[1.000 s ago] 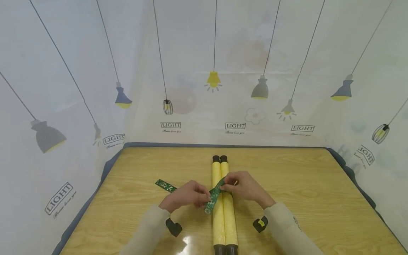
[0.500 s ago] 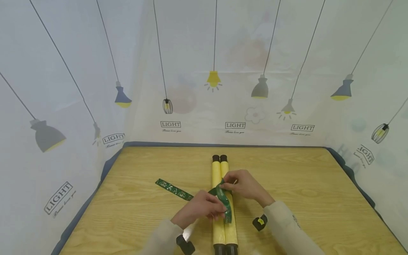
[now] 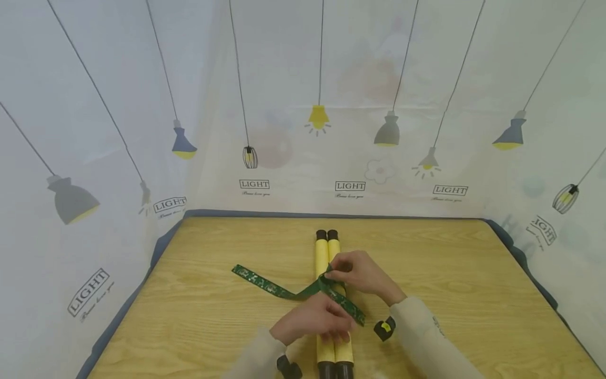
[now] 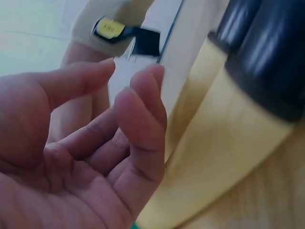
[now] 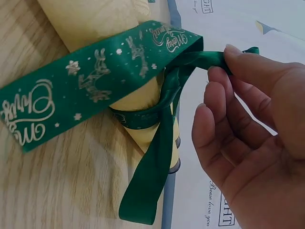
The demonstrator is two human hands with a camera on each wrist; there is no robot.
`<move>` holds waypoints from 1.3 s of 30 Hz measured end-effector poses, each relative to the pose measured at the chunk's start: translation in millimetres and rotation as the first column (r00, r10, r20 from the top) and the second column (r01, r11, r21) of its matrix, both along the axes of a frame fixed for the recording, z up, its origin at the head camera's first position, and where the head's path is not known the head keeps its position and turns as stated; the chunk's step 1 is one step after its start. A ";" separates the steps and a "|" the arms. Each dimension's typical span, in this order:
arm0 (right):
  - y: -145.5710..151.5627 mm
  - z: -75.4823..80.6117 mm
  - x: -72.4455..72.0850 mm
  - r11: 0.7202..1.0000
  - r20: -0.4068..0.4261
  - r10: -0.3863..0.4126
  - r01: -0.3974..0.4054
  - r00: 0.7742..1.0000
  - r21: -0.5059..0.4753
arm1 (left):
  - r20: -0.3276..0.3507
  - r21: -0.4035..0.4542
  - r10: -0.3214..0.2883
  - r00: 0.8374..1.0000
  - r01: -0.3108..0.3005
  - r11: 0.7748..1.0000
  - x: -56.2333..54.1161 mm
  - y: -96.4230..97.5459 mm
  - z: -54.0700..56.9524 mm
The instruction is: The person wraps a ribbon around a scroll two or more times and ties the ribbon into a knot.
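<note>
Two yellow tubes point(image 3: 321, 255) with black ends lie side by side on the table. Around their middle runs a green ribbon point(image 5: 107, 71) with "Merry Christmas" print, crossed over on top. In the right wrist view, my right hand point(image 5: 264, 107) pinches a bunched part of the ribbon between thumb and index finger. One ribbon tail point(image 3: 260, 283) stretches left over the table; another slants to the lower right across the tubes. My left hand point(image 3: 312, 318) hovers over the tubes just below that tail. Its thumb and bent fingers stand apart with nothing between them in the left wrist view.
The wooden table point(image 3: 473, 284) extends to both sides of the tubes. Behind and beside it hangs a white sheet point(image 3: 293, 173) printed with lamps. A black wrist camera point(image 3: 385, 329) sits under the right wrist.
My left hand has carried a ribbon end rightward across the tubes and let it go, moving lower. The tail now points lower right. My right hand keeps its pinch in nearly the same place.
</note>
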State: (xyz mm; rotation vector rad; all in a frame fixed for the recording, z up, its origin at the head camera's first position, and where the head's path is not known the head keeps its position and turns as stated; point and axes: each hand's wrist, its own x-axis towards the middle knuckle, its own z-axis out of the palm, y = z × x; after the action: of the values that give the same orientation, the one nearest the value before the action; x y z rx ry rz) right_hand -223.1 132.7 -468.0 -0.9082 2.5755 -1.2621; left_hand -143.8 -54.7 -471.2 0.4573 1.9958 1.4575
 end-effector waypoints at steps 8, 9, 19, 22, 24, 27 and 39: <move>-1.9 -1.3 -1.0 1.000 -0.007 -0.011 0.012 1.000 0.008 | -0.165 -0.097 0.134 0.977 -0.152 0.984 -25.6 -24.8 13.8; -2.2 -1.1 -1.2 1.000 -0.008 -0.012 0.013 1.000 0.008 | -0.189 -0.088 0.171 0.967 -0.190 0.978 -29.7 -27.3 15.0; -5.9 5.2 -0.5 1.000 -0.032 -0.013 0.014 0.999 0.006 | -0.336 -0.090 0.335 0.881 -0.383 0.919 -54.0 -26.6 18.4; -7.7 6.0 2.2 1.000 -0.006 -0.013 0.013 1.000 0.003 | -0.310 -0.087 0.329 0.892 -0.371 0.925 -55.4 -24.1 18.0; -9.3 5.4 4.4 1.000 0.019 -0.014 0.014 1.000 0.006 | -0.301 -0.086 0.324 0.897 -0.364 0.928 -55.3 -24.1 17.4; -10.9 4.1 5.9 1.000 0.047 -0.018 0.018 0.999 0.007 | -0.305 -0.086 0.312 0.900 -0.353 0.932 -56.0 -25.5 18.1; -5.5 6.0 6.8 0.998 0.021 -0.064 0.064 0.998 0.017 | -0.314 -0.083 0.267 0.911 -0.307 0.948 -61.7 -31.1 23.5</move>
State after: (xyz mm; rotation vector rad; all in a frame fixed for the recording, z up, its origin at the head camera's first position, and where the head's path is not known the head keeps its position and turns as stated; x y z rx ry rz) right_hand -216.4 127.2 -461.9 -0.8107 2.6144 -1.2583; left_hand -205.4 -85.9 -447.7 0.3531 2.4721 1.4863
